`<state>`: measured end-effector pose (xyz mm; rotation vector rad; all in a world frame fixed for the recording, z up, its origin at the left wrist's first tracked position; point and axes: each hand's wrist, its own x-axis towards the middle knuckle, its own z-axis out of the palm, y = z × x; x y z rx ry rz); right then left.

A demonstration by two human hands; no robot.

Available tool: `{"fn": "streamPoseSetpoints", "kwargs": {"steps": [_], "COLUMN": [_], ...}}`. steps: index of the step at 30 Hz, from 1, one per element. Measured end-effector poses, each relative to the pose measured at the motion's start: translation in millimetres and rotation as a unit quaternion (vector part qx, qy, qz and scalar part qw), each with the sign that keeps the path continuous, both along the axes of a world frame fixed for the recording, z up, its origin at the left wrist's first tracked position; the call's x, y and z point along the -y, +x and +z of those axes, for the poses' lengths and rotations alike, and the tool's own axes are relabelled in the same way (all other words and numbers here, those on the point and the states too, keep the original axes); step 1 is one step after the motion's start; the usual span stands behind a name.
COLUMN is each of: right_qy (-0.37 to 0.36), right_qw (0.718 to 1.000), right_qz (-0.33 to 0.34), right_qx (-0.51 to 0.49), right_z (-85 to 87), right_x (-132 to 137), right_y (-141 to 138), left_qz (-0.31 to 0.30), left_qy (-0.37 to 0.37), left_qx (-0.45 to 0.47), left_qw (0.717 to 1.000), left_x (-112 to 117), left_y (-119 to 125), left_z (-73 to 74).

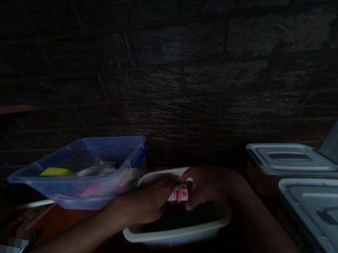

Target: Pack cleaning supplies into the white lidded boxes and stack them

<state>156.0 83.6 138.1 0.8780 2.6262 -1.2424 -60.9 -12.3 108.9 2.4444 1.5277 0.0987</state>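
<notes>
Between my two hands is a small item with a red-and-white printed label (pixel 179 193); whether it is a bottle or a packet I cannot tell. The fingers of my left hand (pixel 153 198) are closed on its left end. From the other side, my right hand (pixel 206 185) grips it with thumb and fingers. Both hands are over a white basin (pixel 176 236), whose inside is too dark to make out.
A clear blue-tinted plastic bin (pixel 77 200) stands to the left, with a yellow thing (pixel 58 173) and bags inside. Two lidded storage boxes, one farther back (pixel 296 162) and one nearer (pixel 328 202), stand at the right. A dark brick wall (pixel 180 80) rises behind.
</notes>
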Motion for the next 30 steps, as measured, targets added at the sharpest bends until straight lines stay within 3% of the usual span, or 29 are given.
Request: {"fn": "streamPoseSetpoints", "kwargs": {"steps": [5,9,14,23,30], "right_qy": [0.024,0.034,0.052,0.135,0.155], "right_qw": [0.999,0.999,0.998,0.988,0.986], "right_qz": [-0.023,-0.012,-0.009,-0.068,-0.06], "right_qx": [0.029,0.033,0.035,0.025,0.031], "right_z": [-3.5,-6.0,-7.1,-8.9,-7.9], "right_x": [-9.2,-13.5,-17.1,-16.6,-15.3], "right_y": [3.7,1.9,3.0,5.5,5.0], "left_qz": [0.006,0.052,0.075,0.077,0.05], "left_qy": [-0.001,-0.019,-0.004,-0.004,0.022], "left_qx": [-0.002,-0.019,-0.063,-0.065,-0.053], "left_qw": [1.0,0.998,0.995,0.995,0.997], "left_x": [-1.2,3.2,5.2,6.3,-2.1], "left_y": [14.8,21.4,17.9,14.6,23.0], "left_z": [-3.7,1.9,8.6,7.8,-7.9]}}
